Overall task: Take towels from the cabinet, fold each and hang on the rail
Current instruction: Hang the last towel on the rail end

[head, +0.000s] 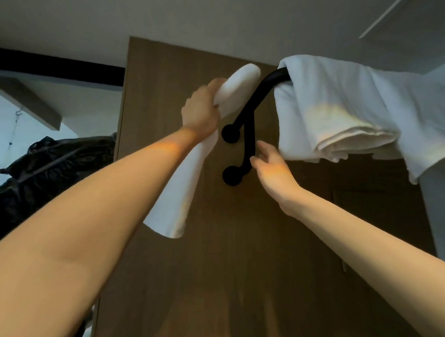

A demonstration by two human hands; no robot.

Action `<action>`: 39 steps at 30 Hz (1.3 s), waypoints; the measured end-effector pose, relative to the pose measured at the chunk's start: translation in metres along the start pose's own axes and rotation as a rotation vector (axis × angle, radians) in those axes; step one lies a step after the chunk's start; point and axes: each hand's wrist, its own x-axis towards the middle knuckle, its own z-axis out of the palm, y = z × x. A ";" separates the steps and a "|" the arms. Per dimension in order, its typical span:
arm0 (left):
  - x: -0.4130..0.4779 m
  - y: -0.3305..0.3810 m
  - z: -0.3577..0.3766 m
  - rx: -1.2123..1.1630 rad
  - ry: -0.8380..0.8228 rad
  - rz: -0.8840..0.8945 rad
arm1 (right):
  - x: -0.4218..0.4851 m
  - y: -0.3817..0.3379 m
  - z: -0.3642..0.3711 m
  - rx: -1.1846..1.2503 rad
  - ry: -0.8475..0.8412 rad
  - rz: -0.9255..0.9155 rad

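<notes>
I look up at a black double rail (250, 117) fixed to a brown wooden panel (239, 243). My left hand (201, 111) grips a folded white towel (184, 174) raised to the left of the rail; its top end bends over above my fingers and the rest hangs down behind my forearm. My right hand (272, 166) is lifted with its fingers spread and relaxed, fingertips at the lower black bar, holding nothing. Folded white towels (340, 108) hang over the rail at the right.
The rail's two round wall mounts (231, 155) sit between my hands. A pale ceiling spans the top. At the left, a mirror or opening shows a dark patterned shape (52, 164). A lighter panel edge (440, 211) stands at the far right.
</notes>
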 end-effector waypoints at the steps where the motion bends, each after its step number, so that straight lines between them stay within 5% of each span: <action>1: 0.008 -0.002 0.007 -0.010 0.000 0.019 | 0.007 0.000 0.004 -0.005 0.023 -0.013; 17: 0.073 -0.010 0.070 -0.169 -0.240 0.129 | 0.084 0.041 0.012 -0.227 0.484 -0.114; 23: 0.080 -0.011 0.074 -0.167 -0.280 0.179 | 0.119 0.047 0.014 -0.272 0.611 -0.296; 29: 0.083 -0.009 0.076 -0.166 -0.313 0.196 | 0.138 0.044 0.020 -0.064 0.687 -0.323; 39: 0.065 -0.018 0.080 -0.320 -0.296 0.204 | 0.141 0.053 0.019 -0.167 0.629 -0.401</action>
